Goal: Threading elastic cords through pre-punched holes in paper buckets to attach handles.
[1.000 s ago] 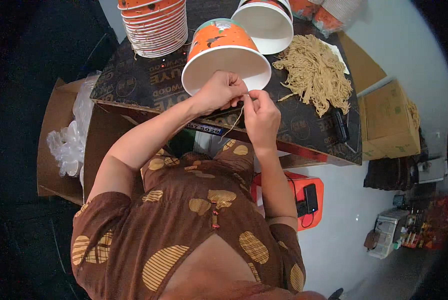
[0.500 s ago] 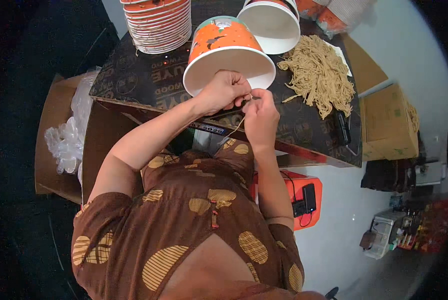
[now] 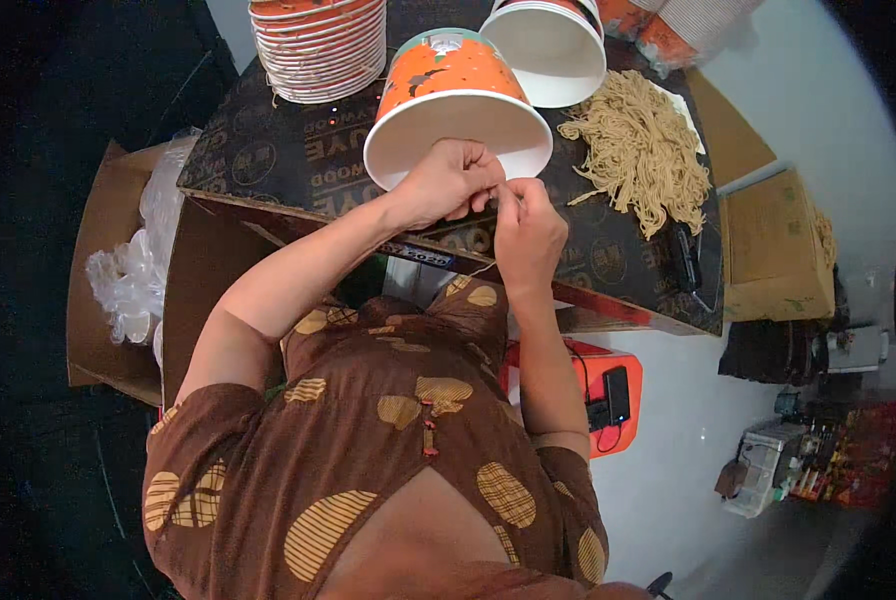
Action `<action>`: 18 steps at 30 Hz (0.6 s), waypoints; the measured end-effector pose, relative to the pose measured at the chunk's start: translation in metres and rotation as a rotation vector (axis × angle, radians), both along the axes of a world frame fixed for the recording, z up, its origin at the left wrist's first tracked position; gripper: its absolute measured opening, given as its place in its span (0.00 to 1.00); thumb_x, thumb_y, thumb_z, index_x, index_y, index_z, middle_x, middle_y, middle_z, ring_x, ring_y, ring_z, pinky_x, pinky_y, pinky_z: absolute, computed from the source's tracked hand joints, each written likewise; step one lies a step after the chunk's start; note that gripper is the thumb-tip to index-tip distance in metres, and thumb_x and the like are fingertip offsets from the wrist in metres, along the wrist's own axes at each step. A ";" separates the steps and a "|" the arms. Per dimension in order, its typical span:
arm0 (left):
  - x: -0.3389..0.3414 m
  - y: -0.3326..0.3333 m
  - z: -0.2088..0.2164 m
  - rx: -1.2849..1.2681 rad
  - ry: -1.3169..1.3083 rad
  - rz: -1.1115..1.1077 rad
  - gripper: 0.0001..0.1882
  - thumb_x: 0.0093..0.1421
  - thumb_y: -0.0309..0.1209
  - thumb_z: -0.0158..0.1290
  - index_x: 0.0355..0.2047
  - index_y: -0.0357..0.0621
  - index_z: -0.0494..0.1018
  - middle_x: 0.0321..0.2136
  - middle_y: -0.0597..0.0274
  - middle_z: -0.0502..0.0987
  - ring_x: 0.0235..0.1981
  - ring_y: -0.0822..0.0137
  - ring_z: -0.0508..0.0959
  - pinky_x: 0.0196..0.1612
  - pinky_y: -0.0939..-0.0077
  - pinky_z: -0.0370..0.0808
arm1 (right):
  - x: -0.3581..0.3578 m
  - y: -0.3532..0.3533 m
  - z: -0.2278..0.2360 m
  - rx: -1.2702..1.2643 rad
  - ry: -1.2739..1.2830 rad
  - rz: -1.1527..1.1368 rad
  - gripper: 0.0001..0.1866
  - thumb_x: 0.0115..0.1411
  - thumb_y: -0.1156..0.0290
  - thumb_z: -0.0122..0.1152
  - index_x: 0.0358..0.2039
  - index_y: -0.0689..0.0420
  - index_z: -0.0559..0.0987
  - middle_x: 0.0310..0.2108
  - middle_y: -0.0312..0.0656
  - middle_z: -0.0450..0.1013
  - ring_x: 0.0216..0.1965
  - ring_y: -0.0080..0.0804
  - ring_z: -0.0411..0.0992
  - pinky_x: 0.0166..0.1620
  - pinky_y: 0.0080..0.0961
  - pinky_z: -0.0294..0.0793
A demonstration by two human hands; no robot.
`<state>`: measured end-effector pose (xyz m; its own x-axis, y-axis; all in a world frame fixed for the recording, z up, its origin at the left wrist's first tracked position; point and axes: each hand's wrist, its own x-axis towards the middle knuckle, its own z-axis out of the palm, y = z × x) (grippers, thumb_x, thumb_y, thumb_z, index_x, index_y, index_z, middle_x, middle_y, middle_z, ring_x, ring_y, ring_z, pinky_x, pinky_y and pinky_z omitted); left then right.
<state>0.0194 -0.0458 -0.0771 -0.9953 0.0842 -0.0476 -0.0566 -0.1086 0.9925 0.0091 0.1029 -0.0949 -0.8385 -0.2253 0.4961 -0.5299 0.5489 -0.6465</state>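
Observation:
Lying on its side at the front of the dark table (image 3: 268, 150), an orange paper bucket (image 3: 453, 75) turns its white open mouth toward me. My left hand (image 3: 453, 182) is in front of the lower rim, its thumb and fingers pinched. The fingertips of my right hand (image 3: 531, 228) meet it there, also closed. Between them is a thin tan string (image 3: 482, 268), mostly hidden by the fingers, with a short end showing below, by the table edge. Whether the string passes through the bucket's rim, I cannot tell.
A heap of tan strings (image 3: 643, 150) lies on the right, beside a black tool (image 3: 684, 258). Nested buckets (image 3: 318, 60) stand at the back left; more white-mouthed buckets (image 3: 548, 60) lie behind. Cardboard boxes (image 3: 773, 245) flank the table. A red stool (image 3: 623, 400) holds a phone.
My right hand has shifted slightly right and turned, its fingertips still at the left hand's. Less of the hanging string shows now. My left hand has barely moved.

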 end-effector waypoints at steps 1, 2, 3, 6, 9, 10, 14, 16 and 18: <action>0.000 0.001 0.000 0.001 -0.002 -0.001 0.09 0.63 0.29 0.48 0.26 0.39 0.71 0.15 0.67 0.69 0.10 0.80 0.61 0.11 0.86 0.55 | -0.002 0.000 0.000 -0.034 0.002 0.009 0.04 0.59 0.71 0.57 0.32 0.57 0.75 0.26 0.49 0.75 0.28 0.51 0.74 0.30 0.41 0.71; 0.001 0.001 0.000 0.037 0.005 0.000 0.08 0.63 0.29 0.46 0.28 0.38 0.70 0.16 0.66 0.69 0.10 0.80 0.61 0.10 0.86 0.54 | -0.003 0.000 0.000 -0.069 0.005 0.019 0.04 0.58 0.71 0.57 0.30 0.58 0.75 0.26 0.49 0.74 0.28 0.50 0.74 0.30 0.40 0.71; 0.002 0.002 -0.001 0.074 0.012 0.002 0.08 0.64 0.28 0.45 0.31 0.38 0.70 0.16 0.66 0.69 0.10 0.80 0.61 0.10 0.85 0.54 | -0.004 0.000 0.000 -0.068 0.003 0.018 0.04 0.58 0.71 0.57 0.30 0.58 0.75 0.26 0.49 0.74 0.28 0.50 0.74 0.30 0.40 0.71; 0.005 0.003 0.003 0.079 0.002 0.017 0.07 0.65 0.27 0.43 0.36 0.37 0.68 0.16 0.65 0.69 0.10 0.79 0.61 0.09 0.85 0.53 | -0.006 -0.001 0.000 -0.064 0.049 0.025 0.03 0.58 0.72 0.57 0.29 0.58 0.75 0.25 0.49 0.74 0.28 0.50 0.74 0.30 0.40 0.71; 0.005 -0.003 0.000 0.078 -0.019 0.013 0.07 0.64 0.26 0.42 0.38 0.36 0.68 0.16 0.64 0.68 0.09 0.78 0.61 0.10 0.84 0.54 | -0.005 -0.003 0.000 -0.066 0.068 0.042 0.03 0.58 0.73 0.56 0.29 0.58 0.75 0.25 0.49 0.74 0.27 0.50 0.74 0.30 0.40 0.71; 0.005 -0.004 -0.001 0.079 -0.018 0.014 0.07 0.64 0.26 0.42 0.38 0.36 0.68 0.16 0.64 0.68 0.09 0.78 0.61 0.10 0.84 0.54 | -0.005 -0.002 -0.001 -0.068 0.059 0.041 0.03 0.58 0.73 0.56 0.29 0.58 0.75 0.25 0.50 0.74 0.28 0.50 0.74 0.30 0.40 0.71; 0.006 -0.003 -0.005 -0.057 0.010 0.072 0.08 0.60 0.24 0.47 0.39 0.34 0.68 0.20 0.62 0.70 0.14 0.76 0.66 0.14 0.81 0.60 | -0.008 -0.003 -0.003 -0.078 0.048 0.038 0.04 0.59 0.73 0.55 0.29 0.58 0.75 0.25 0.50 0.74 0.28 0.50 0.74 0.31 0.40 0.71; 0.005 -0.003 -0.011 -0.138 0.021 0.119 0.08 0.58 0.23 0.49 0.38 0.32 0.69 0.21 0.62 0.71 0.16 0.74 0.68 0.16 0.79 0.64 | -0.007 -0.004 -0.002 -0.075 0.041 0.042 0.04 0.59 0.73 0.55 0.29 0.58 0.75 0.25 0.50 0.74 0.28 0.51 0.74 0.31 0.40 0.72; -0.001 -0.004 -0.027 -0.379 0.332 0.187 0.07 0.53 0.21 0.53 0.32 0.31 0.71 0.24 0.59 0.72 0.20 0.69 0.72 0.23 0.73 0.69 | -0.006 -0.006 0.000 -0.073 0.035 0.048 0.04 0.59 0.73 0.54 0.29 0.59 0.75 0.25 0.50 0.74 0.28 0.51 0.74 0.31 0.40 0.72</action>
